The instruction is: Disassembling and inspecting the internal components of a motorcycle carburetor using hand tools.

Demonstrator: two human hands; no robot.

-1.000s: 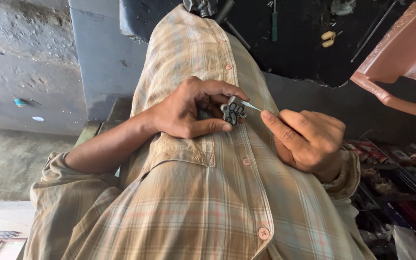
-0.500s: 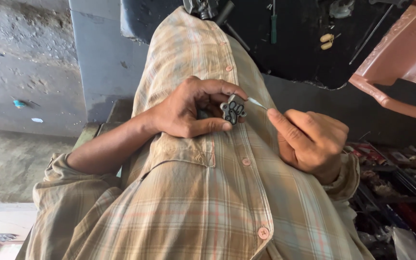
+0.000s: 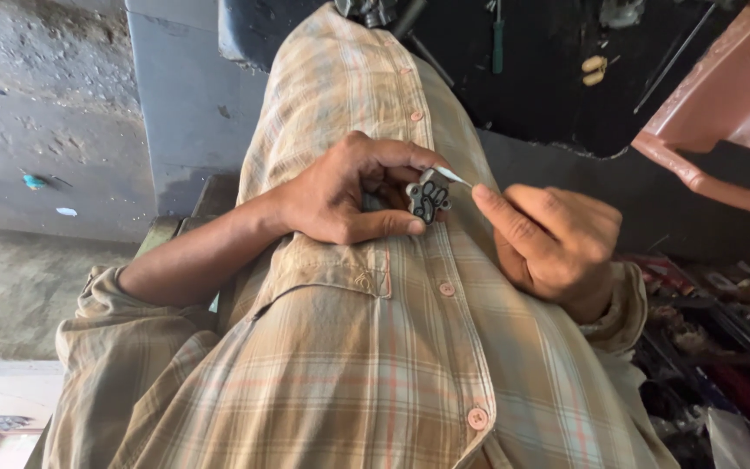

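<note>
My left hand (image 3: 340, 195) rests against my plaid shirt (image 3: 349, 365) and pinches a small dark metal part with several holes (image 3: 428, 198) between thumb and fingers. My right hand (image 3: 557, 239) is just to its right, fingers curled around a thin pale tool (image 3: 455, 176). The tool's tip touches the top of the part. Most of the tool is hidden inside my right fist.
A pink plastic chair (image 3: 722, 95) stands at the upper right. Beyond my lap lies a dark surface (image 3: 549, 95) with a green-handled screwdriver (image 3: 497, 39) and small bits. Cluttered parts (image 3: 722, 347) fill the lower right. Grey concrete floor (image 3: 36, 130) lies to the left.
My right hand has shifted slightly closer to the part, with the tool tip staying on it. My left hand holds the part in nearly the same place.
</note>
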